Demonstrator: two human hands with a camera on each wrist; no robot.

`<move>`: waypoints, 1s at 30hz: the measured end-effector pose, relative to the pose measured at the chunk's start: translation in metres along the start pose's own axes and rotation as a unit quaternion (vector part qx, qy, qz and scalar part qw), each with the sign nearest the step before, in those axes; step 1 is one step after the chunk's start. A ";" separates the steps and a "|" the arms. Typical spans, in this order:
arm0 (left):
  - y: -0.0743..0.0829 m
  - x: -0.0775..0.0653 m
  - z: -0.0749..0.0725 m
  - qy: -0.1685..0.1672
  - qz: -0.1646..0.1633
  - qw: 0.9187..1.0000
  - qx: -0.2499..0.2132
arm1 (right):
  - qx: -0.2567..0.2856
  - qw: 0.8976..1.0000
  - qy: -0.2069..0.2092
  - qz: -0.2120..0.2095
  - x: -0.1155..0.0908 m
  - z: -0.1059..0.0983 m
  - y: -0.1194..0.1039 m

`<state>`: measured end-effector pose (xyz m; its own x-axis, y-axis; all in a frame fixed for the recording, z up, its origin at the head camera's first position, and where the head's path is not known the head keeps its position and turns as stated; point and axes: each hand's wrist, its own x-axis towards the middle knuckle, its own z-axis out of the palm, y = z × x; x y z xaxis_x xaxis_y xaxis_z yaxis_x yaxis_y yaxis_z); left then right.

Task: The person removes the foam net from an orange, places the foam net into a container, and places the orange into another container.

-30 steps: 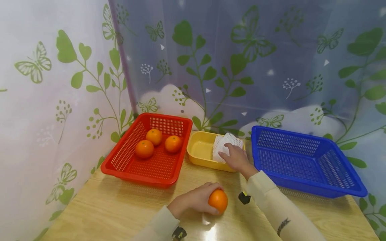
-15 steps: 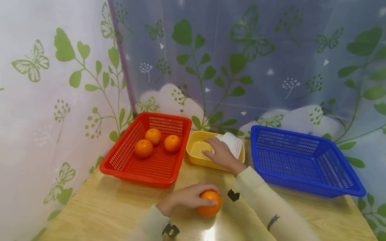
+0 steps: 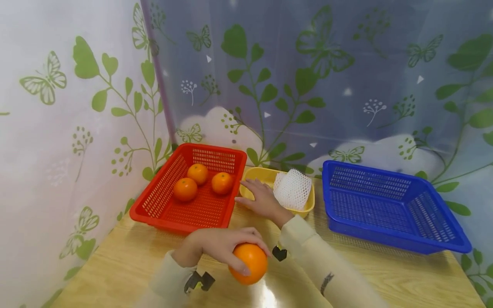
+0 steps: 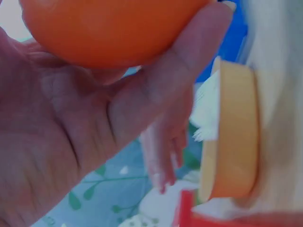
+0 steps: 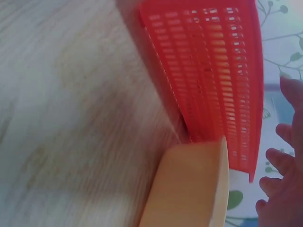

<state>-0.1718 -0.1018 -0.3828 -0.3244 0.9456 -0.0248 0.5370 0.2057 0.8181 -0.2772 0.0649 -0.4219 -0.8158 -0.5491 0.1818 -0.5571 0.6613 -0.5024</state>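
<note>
My left hand (image 3: pixel 223 246) grips an orange (image 3: pixel 252 264) above the table's front, thumb on the near side and fingers over the top. In the left wrist view the orange (image 4: pixel 113 28) sits between thumb and fingers. My right hand (image 3: pixel 265 201) hovers over the left end of the yellow tray (image 3: pixel 258 172), near the red basket's edge, fingers extended and holding nothing. White foam fruit nets (image 3: pixel 292 190) lie in the tray's right part. Inside the red basket (image 3: pixel 173 223) rest three oranges (image 3: pixel 185 189). The right wrist view has the right hand (image 5: pixel 284 184) beside the basket and tray.
A blue basket (image 3: pixel 385 244) stands at the right of the wooden table (image 3: pixel 115 265). The yellow tray is between the two baskets. Patterned curtains (image 3: pixel 239 85) hang behind and at the left.
My left hand has brought the orange leftward and it looks nearer to the head camera. My right hand has moved left from the foam nets toward the red basket.
</note>
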 end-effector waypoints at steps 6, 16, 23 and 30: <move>0.009 -0.022 -0.018 0.022 0.051 0.998 0.014 | 0.011 0.999 -0.033 0.005 0.002 0.010 -0.015; 0.009 -0.057 -0.041 0.084 0.013 0.996 0.016 | -0.026 0.998 -0.053 0.012 0.004 0.016 -0.022; 0.017 -0.076 -0.066 0.179 -0.091 0.978 0.054 | -0.037 0.997 -0.061 0.018 0.007 0.014 -0.022; 0.011 -0.075 -0.089 0.259 -0.188 0.941 0.110 | -0.028 0.996 -0.072 0.046 0.008 0.013 -0.023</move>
<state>-0.2110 -0.1929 -0.3211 -0.8295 0.5570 0.0406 0.4373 0.6025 0.6677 -0.2687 0.0387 -0.4196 -0.8356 -0.5493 0.0120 -0.4918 0.7380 -0.4620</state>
